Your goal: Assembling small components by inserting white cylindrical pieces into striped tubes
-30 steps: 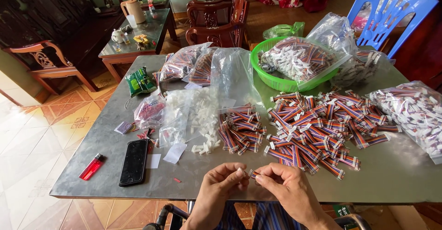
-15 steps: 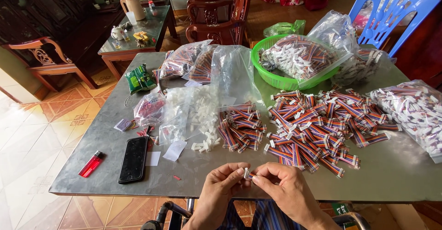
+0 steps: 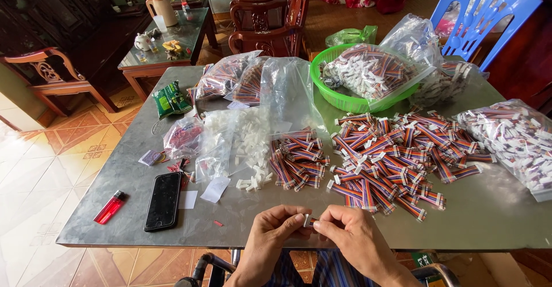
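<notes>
Both hands have closed in on each other since the earlier frames, fingertips now nearly meeting at the near edge of the grey metal table (image 3: 489, 218). Left hand (image 3: 275, 232) pinches narrow, thumb and forefinger on the left end of a small striped ribbon-cable piece with a white plastic end connector (image 3: 308, 221); right hand (image 3: 351, 235) pinches its other end, fingers likewise narrow and curled. Piece sits between the two hands just above the table edge, held close to the body, probably so the tiny connector can be lined up by eye. Beyond the hands lies a big loose heap of multicoloured ribbon cables with white ends (image 3: 397, 155), with a smaller bundle of the same cables (image 3: 296, 159) to its left, both within easy reach. Loose white plastic connectors (image 3: 250, 143) lie on and beside clear plastic bags further left. Green plastic basket (image 3: 333, 91) at the far side holds a bagged batch; another clear bag of cables (image 3: 512, 137) sits at the right edge. Black smartphone (image 3: 163, 201) and red lighter (image 3: 109, 206) lie flat at the left, well apart from the work. Blue plastic chair (image 3: 483, 11) stands behind the table.
</notes>
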